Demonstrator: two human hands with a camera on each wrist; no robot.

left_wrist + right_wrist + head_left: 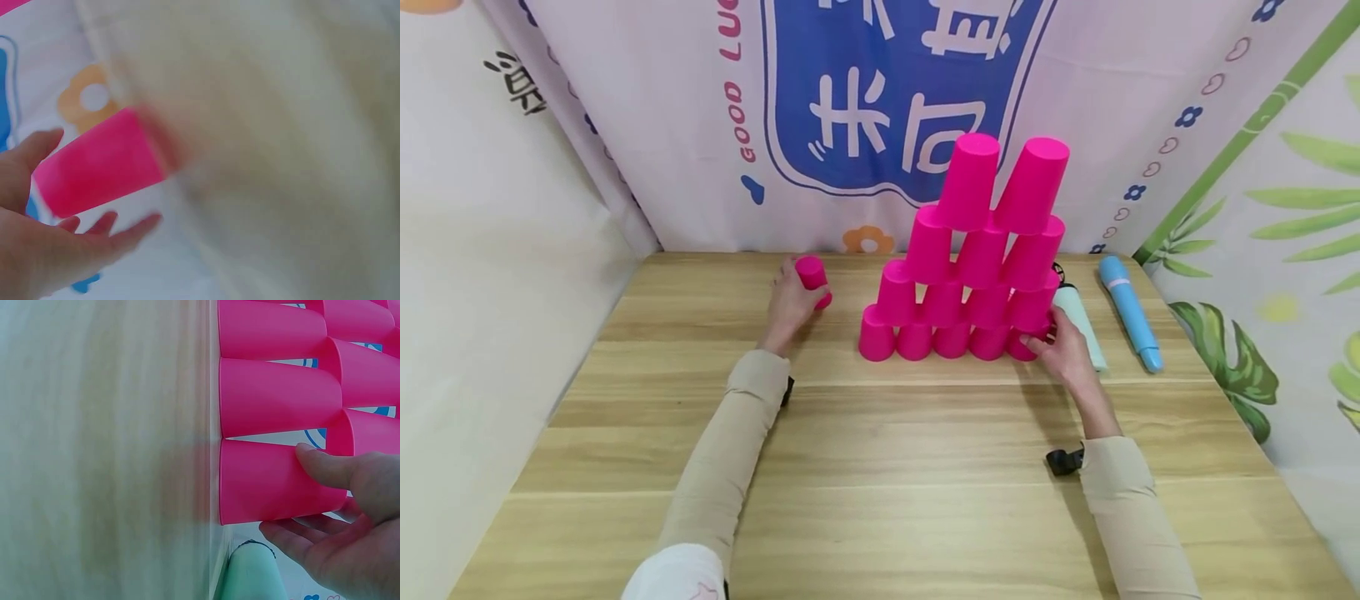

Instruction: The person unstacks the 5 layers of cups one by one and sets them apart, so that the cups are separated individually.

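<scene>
A stack of upside-down pink cups [951, 304] stands in rising rows toward the back of the table, with two cups side by side on top. My right hand [1060, 342] grips the bottom-row cup at the right end [275, 481], thumb on one side and fingers on the other. Left of the stack, a single pink cup [812, 275] stands upside down. My left hand [792, 304] is around that cup, thumb and fingers spread; in the left wrist view a gap shows between the fingers [134, 234] and the cup [100, 165].
Right of the stack lie a pale green cylindrical object [1081, 325] and a blue stick-shaped object [1131, 317]. A printed curtain [685, 167] hangs behind the wooden table [880, 467]. The stack stands close to the table's back edge.
</scene>
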